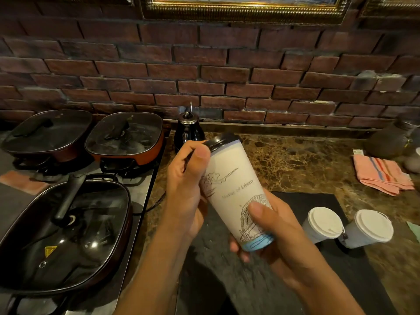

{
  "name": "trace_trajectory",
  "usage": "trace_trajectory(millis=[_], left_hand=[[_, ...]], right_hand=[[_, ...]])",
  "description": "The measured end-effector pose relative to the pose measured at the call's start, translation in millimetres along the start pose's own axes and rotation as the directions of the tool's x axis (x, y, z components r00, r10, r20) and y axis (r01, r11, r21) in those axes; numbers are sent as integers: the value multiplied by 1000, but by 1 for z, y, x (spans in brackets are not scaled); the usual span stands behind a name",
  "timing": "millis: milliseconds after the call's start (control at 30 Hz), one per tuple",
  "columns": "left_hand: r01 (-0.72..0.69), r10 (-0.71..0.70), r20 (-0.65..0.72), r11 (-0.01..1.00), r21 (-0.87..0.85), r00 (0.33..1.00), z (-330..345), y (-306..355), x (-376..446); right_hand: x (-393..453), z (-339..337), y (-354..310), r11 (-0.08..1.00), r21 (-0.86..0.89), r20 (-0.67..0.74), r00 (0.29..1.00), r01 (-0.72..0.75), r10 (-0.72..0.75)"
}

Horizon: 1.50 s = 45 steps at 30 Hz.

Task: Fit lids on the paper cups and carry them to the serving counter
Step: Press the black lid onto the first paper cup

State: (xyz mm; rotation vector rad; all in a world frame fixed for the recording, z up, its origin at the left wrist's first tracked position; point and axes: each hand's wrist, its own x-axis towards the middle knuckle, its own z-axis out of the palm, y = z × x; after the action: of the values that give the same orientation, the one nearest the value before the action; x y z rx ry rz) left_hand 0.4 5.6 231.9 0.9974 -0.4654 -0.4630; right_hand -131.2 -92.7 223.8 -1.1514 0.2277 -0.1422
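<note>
The left hand [184, 189] grips the tilted cup [236, 192] at its black lid [221, 142]; the right hand [272, 235] holds its base. A half-seated lid could spill.

A: What's held?
B: A tall paper cup [234, 189], tilted, black lid [221, 142] on top. The left hand [188, 189] grips its upper part, thumb by the lid; the right hand [270, 235] holds the base.
A: Others?
B: 2 white-lidded cups [322, 223] [369, 228] stand side by side on a dark mat [295, 280], right.
</note>
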Motion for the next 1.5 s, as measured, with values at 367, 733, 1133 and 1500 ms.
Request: trace_trajectory(millis=[367, 733, 1133, 1500], left_hand=[[76, -79, -70, 996, -37, 994, -10, -10, -4], [164, -127, 180, 965, -206, 975, -28, -9, -8], [105, -101, 45, 990, -92, 994, -25, -7, -11], [98, -96, 46, 994, -49, 994, -24, -4, -13]], right_hand=[[1, 7, 16, 712, -679, -168, 906, 179, -388], [-4, 9, 17, 846, 496, 68, 980, -194, 185], [-7, 16, 18, 965, -247, -228, 963, 89, -147], [-6, 17, 16, 974, -221, -225, 969, 55, -105]])
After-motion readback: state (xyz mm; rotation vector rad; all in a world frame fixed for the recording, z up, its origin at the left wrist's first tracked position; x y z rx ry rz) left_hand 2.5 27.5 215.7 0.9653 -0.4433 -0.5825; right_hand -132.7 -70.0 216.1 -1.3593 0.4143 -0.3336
